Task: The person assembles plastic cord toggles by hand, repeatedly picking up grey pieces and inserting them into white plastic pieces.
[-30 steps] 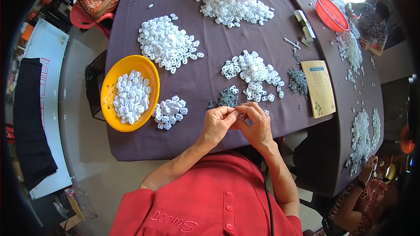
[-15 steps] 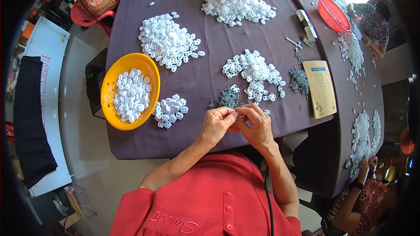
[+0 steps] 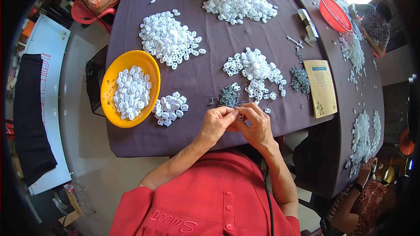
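My left hand [image 3: 215, 124] and my right hand [image 3: 254, 124] meet at the fingertips over the table's near edge. Both are closed in a pinch, and whatever lies between the fingers is too small and covered to name. Just beyond them is a small heap of grey screws or pins [image 3: 228, 97]. Past that heap spreads a pile of white oval plastic pieces with two dark holes [image 3: 254, 67]. To the left of my hands sits a small cluster of white plastic pieces [image 3: 170, 109], beside a yellow bowl [image 3: 153, 78] holding more of them.
Two larger piles of white ovals [image 3: 168, 39] [image 3: 238, 6] lie farther back. At the right are more grey screws [image 3: 299, 81], a brown paper packet [image 3: 319, 89] and a white T-shaped tool [image 3: 295, 42]. Red baskets [image 3: 334, 13] stand farther off. Other people work around the tables.
My hands stay pinched together in nearly the same place. The view has shifted very slightly, and the piles look the same.
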`<action>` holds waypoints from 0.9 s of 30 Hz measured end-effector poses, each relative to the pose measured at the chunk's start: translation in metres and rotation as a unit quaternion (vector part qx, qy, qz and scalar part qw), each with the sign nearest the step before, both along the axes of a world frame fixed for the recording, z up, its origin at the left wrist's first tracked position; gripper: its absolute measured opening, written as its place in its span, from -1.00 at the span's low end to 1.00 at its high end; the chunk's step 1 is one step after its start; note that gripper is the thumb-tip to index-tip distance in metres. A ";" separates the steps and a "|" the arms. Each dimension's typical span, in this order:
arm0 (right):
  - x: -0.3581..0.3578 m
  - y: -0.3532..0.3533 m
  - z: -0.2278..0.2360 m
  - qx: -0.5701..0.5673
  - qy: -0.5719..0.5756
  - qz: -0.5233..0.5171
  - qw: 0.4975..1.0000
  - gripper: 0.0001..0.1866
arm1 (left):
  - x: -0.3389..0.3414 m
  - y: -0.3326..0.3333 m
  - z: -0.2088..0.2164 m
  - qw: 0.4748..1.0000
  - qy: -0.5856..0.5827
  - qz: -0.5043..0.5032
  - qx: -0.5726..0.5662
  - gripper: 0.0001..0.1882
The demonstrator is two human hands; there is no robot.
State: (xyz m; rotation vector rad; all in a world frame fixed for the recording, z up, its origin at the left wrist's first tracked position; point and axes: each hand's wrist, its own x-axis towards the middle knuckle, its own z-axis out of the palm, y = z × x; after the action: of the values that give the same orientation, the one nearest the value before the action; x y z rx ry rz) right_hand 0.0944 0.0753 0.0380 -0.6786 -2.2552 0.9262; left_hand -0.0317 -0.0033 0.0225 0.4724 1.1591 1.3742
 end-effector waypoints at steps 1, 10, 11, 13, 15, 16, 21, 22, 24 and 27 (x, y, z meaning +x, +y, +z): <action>-0.001 -0.001 -0.001 0.000 0.000 0.001 1.000 -0.74 | 0.001 0.000 -0.005 1.000 0.008 0.003 0.003 -0.83; -0.002 -0.004 -0.012 -0.013 0.020 0.004 1.000 -0.79 | -0.002 -0.006 -0.014 0.998 0.064 -0.005 0.011 -0.84; -0.002 -0.004 -0.012 -0.011 0.022 0.005 1.000 -0.80 | -0.002 -0.006 -0.014 0.999 0.050 -0.007 0.007 -0.84; -0.002 -0.004 -0.012 -0.011 0.023 0.007 1.000 -0.80 | -0.005 -0.006 -0.014 0.999 0.045 -0.013 0.004 -0.84; -0.002 -0.004 -0.011 -0.019 0.010 0.006 1.000 -0.80 | -0.008 -0.004 -0.012 0.999 0.039 -0.019 0.001 -0.83; -0.001 -0.003 -0.011 -0.020 0.010 0.006 1.000 -0.80 | -0.009 -0.004 -0.011 0.999 0.021 -0.031 -0.007 -0.83; 0.001 -0.004 -0.011 -0.023 0.000 0.008 1.000 -0.81 | -0.011 -0.003 -0.010 0.998 0.020 -0.054 -0.016 -0.82; 0.001 -0.004 -0.011 -0.024 0.000 0.008 1.000 -0.81 | -0.011 -0.004 -0.011 0.998 0.027 -0.055 -0.017 -0.82; 0.001 -0.004 -0.013 -0.024 -0.001 0.014 1.000 -0.81 | -0.011 -0.004 -0.011 0.998 0.035 -0.055 -0.019 -0.82; 0.001 -0.005 -0.013 -0.035 -0.004 0.012 0.999 -0.82 | -0.011 -0.003 -0.009 0.996 0.052 -0.062 -0.026 -0.82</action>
State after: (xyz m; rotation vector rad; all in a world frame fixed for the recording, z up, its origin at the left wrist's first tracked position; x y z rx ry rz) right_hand 0.0953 0.0705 0.0254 -0.6887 -2.2506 1.0184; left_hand -0.0429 -0.0064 0.0138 0.5756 1.2256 1.2212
